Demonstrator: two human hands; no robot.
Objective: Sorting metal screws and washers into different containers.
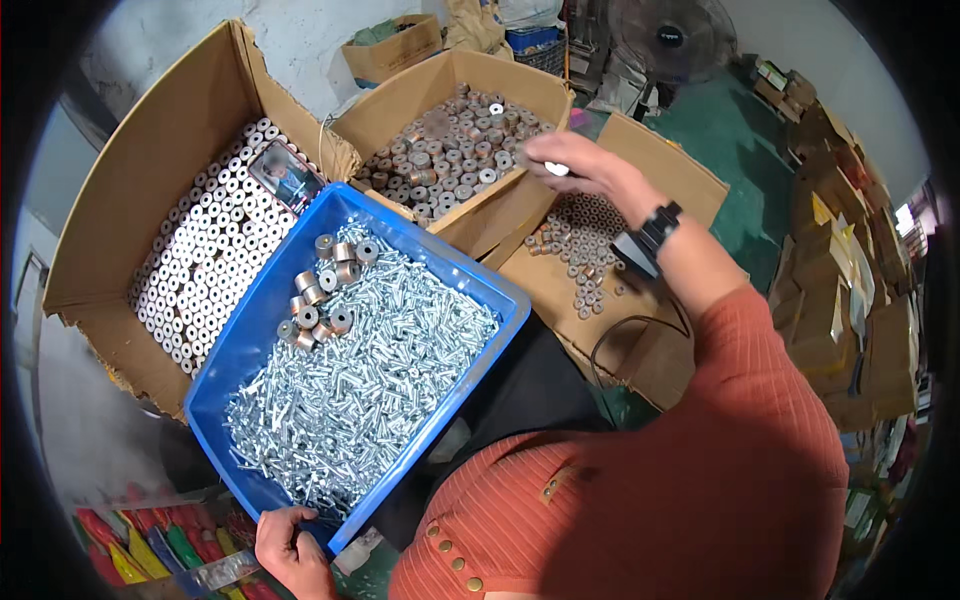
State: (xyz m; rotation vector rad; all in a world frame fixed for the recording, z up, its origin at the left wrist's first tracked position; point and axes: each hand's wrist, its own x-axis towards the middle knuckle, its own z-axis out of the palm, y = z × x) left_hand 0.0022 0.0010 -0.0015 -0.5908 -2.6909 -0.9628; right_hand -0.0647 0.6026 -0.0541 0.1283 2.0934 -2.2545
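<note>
A blue plastic bin (250, 330) full of small silver screws (370, 370) rests on my lap, with several metal bushings (322, 290) lying at its far end. My left hand (290, 550) grips the bin's near corner. My right hand (575, 165) reaches out over a cardboard box of grey metal bushings (450, 150) and pinches a small light-coloured cylindrical part (556, 169) in its fingertips. A dark band sits on that wrist (655, 230).
A large cardboard box (150, 150) at left holds upright rows of silver tubes (215, 250), with a phone (285, 175) lying on them. A flat cardboard sheet (560, 290) carries more bushings. A fan (670, 35) and stacked cartons (840, 300) stand at the right.
</note>
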